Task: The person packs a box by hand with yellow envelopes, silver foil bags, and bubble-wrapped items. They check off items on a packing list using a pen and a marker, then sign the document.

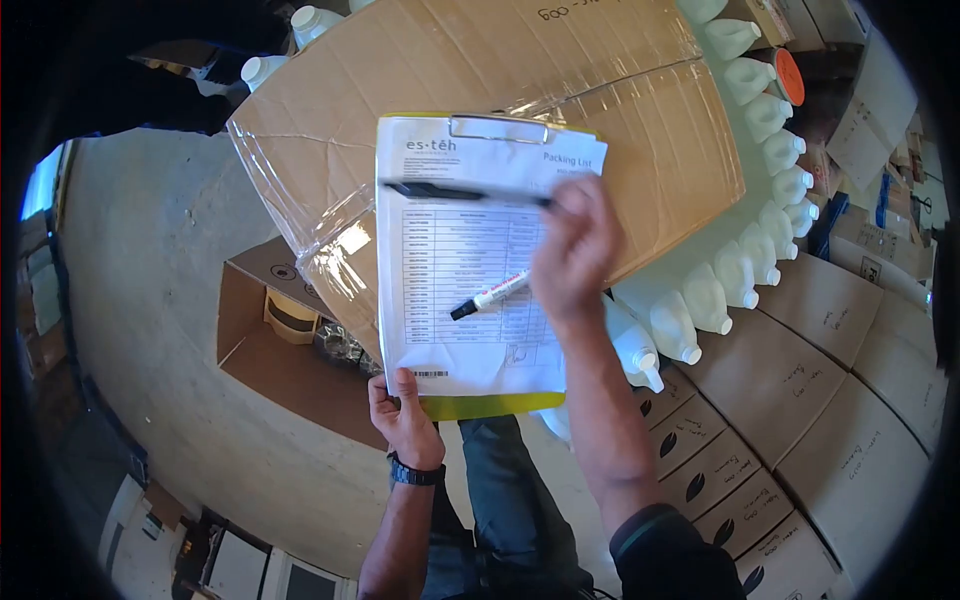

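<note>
My left hand (408, 428) grips the lower left corner of a yellow-green clipboard (492, 407), thumb on top. Under its metal clip lies a printed packing list (470, 365) with a table of rows and a signature near the bottom. Above the sheet, my right hand (578, 250) is closed on a black pen (440, 191), which points left and is blurred by motion. A white marker with a black cap (497, 294) lies slanted across the page, its far end reaching the right hand's edge.
Behind the clipboard is a large taped cardboard box (640, 150). White plastic jugs (735, 272) line its right side. Stacked labelled cartons (800, 355) stand at the lower right. An open box (290, 385) sits on the floor at left. A person's dark sleeve (150, 95) shows upper left.
</note>
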The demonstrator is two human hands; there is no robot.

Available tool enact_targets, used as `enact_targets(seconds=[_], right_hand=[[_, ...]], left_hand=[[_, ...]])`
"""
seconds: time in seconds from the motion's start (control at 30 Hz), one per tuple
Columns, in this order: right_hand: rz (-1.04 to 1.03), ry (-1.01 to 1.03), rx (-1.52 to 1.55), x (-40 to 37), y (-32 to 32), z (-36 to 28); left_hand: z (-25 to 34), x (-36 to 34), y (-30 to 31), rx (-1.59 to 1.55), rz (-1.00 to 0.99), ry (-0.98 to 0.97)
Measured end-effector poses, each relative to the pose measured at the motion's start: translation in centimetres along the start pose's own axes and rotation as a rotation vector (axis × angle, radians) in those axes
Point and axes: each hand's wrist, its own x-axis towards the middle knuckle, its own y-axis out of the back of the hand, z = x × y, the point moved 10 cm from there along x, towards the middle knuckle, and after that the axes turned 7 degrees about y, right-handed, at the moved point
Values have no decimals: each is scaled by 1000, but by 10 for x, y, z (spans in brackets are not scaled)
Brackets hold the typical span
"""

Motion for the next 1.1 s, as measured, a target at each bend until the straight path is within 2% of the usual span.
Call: enact_targets(seconds=[0.1,0.17,0.2,0.27,0.3,0.33,0.4,0.47,0.53,0.6,0.67,0.73,0.77,0.83,0.87,0.93,1.0,1.03,1.07,1.1], right_hand=[[74,129,-94,-42,44,-20],[110,44,-157,-73,60,-29],[95,35,-159,-89,65,-30],[260,-519,351,-139,76,25],[235,-618,532,-149,73,31],[228,-637,525,-155,74,32],[407,-763,509,-179,87,45],[441,-741,510,-185,85,46],[470,-838,548,-193,74,51],[471,-823,561,-180,65,39],[498,-679,425,-157,65,26],[540,-546,471,-133,60,24],[512,-527,510,-120,53,24],[412,-475,540,-95,33,28],[334,-442,533,-84,22,31],[335,-387,514,-63,20,26],[302,-275,306,-48,31,14],[364,-436,439,-49,32,26],[351,-432,440,-44,37,27],[281,-512,772,-43,24,33]], left_hand=[[-2,-1,-2,20,-18,33],[39,-18,-3,337,108,-227],[40,-18,-2,341,116,-211],[89,-38,-17,689,269,-725],[101,-38,-36,798,149,-802],[104,-33,-54,867,12,-844],[106,-23,-97,1016,-197,-897],[111,-2,-132,1166,-207,-915],[120,16,-149,1165,-188,-1051],[136,29,-162,1084,-187,-1110],[157,44,-167,996,-157,-1124],[177,60,-166,932,-106,-1147],[185,65,-164,942,-91,-1156],[198,86,-156,933,-79,-1026],[200,89,-154,929,-67,-1036],[195,97,-145,940,42,-1057],[191,100,-145,980,97,-1081],[191,103,-146,953,92,-1060],[190,106,-144,926,86,-1037],[191,109,-143,883,70,-1007]])
